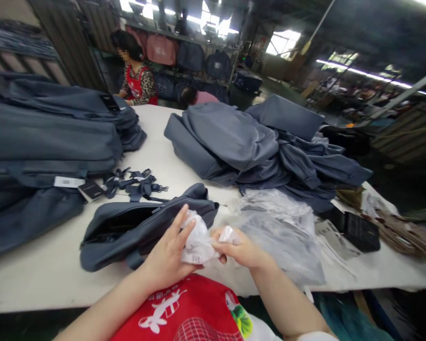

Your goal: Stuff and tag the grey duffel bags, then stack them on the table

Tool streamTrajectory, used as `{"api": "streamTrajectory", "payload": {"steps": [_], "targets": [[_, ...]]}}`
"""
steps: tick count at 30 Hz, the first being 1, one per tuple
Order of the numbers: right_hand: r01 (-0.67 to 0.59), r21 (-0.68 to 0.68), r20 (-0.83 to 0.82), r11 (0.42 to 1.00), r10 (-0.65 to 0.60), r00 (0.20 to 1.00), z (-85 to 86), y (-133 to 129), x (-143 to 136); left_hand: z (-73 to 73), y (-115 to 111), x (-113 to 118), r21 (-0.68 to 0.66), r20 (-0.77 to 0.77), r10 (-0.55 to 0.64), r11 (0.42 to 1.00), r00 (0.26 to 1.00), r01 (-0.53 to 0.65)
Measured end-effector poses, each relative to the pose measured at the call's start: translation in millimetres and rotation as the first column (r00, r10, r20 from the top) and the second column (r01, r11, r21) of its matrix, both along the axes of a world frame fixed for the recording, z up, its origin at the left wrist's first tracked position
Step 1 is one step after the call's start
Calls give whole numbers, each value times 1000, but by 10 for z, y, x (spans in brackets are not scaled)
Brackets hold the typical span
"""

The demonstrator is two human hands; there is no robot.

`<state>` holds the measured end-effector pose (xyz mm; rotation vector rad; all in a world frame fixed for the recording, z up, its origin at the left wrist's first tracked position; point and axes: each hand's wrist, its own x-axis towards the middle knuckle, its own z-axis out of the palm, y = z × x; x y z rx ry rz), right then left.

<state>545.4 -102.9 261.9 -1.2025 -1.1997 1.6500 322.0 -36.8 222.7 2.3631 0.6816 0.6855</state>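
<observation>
In front of my red apron, both hands hold a crumpled, translucent white plastic bag (198, 244). My left hand (168, 253) cups its left side, index and middle fingers raised and thumb beneath it. From the right, my right hand (239, 248) pinches a gathered part of the bag between thumb and fingers. What the bag contains, if anything, I cannot make out. Just behind my left hand lies a dark blue fabric bag (117, 220), its long top opening gaping. To the right of my hands is a pile of clear plastic bags (280, 232).
A large heap of blue fabric bags (230, 137) covers the table's far middle. More blue bags (46, 137) are stacked on the left, beside buckled straps (142, 182) and a black tag (91, 190). Black pouches (360, 231) lie at right. A person in a red apron (137, 78) is beyond the table.
</observation>
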Motion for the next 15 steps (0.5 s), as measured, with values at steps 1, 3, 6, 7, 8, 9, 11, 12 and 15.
{"api": "streamTrajectory", "payload": {"steps": [1, 3, 6, 7, 8, 9, 11, 12, 15], "targets": [[-25, 9, -24, 1000, 25, 999, 7, 46, -154, 19, 6, -64, -81, -1, -49, 996, 999, 48], [14, 25, -8, 1000, -13, 1000, -3, 154, -386, 63, 1, -266, -276, -13, -111, 956, 994, 103], [131, 29, 92, 991, -133, 987, -60, 351, -627, 86, -39, -685, -528, 4, -121, 842, 993, 105], [167, 30, 108, 986, -169, 980, -81, 425, -701, 63, -47, -844, -583, 4, -97, 808, 995, 82], [213, 38, 108, 976, -216, 971, -98, 504, -776, 21, -43, -1012, -617, -14, -58, 786, 998, 37], [275, 61, 91, 959, -280, 956, -106, 588, -854, -40, -24, -1192, -632, -48, -3, 775, 999, -28], [418, 144, 10, 897, -424, 905, -84, 773, -1016, -215, 74, -1595, -599, -150, 168, 768, 974, -225], [475, 191, -42, 859, -476, 878, -52, 874, -1101, -322, 154, -1815, -558, -203, 279, 755, 939, -345], [391, 331, -79, 859, -387, 919, 74, 1187, -1389, -659, 488, -2475, -412, -296, 589, 632, 752, -657]]}}
